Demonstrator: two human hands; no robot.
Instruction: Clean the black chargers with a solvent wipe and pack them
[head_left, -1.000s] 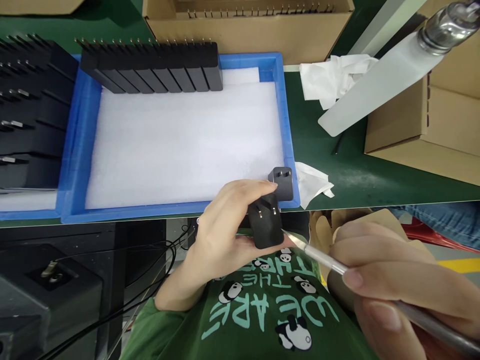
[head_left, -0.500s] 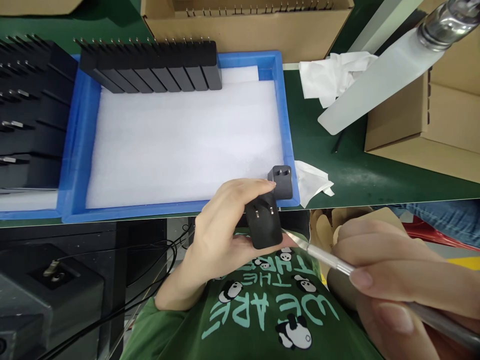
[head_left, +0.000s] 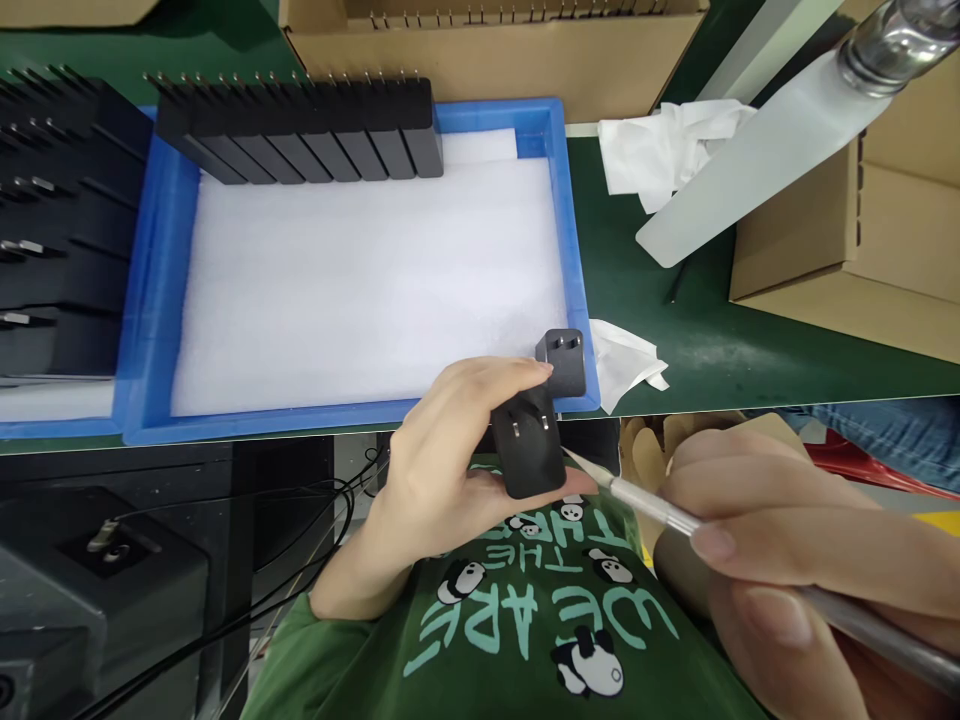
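Note:
A black plug adapter (head_left: pixel 527 450) with two metal prongs facing up is gripped between the thumb and fingers of my left hand (head_left: pixel 450 450). On the right, my right hand (head_left: pixel 795 560) pinches a slim metal craft knife (head_left: pixel 652 506), its pointed blade at the adapter's right edge. Just beyond my left fingertips, a smaller black plug (head_left: pixel 568 362) sits in the near right corner of a blue tray (head_left: pixel 581 270). A row of black adapters (head_left: pixel 315 135), prongs up, lines the tray's far side on white foam (head_left: pixel 367 290).
More black adapters (head_left: pixel 67 230) fill a second tray at the left. A cardboard box (head_left: pixel 495 75) stands behind. At the right are white tissues (head_left: pixel 660 150), a pale lamp-like arm (head_left: pixel 757 160) and another cardboard box (head_left: pixel 907 270). Cables (head_left: pixel 315 570) hang below the table edge.
The knife and my right hand have shifted very slightly up and to the left. My left hand and the adapter are almost unmoved.

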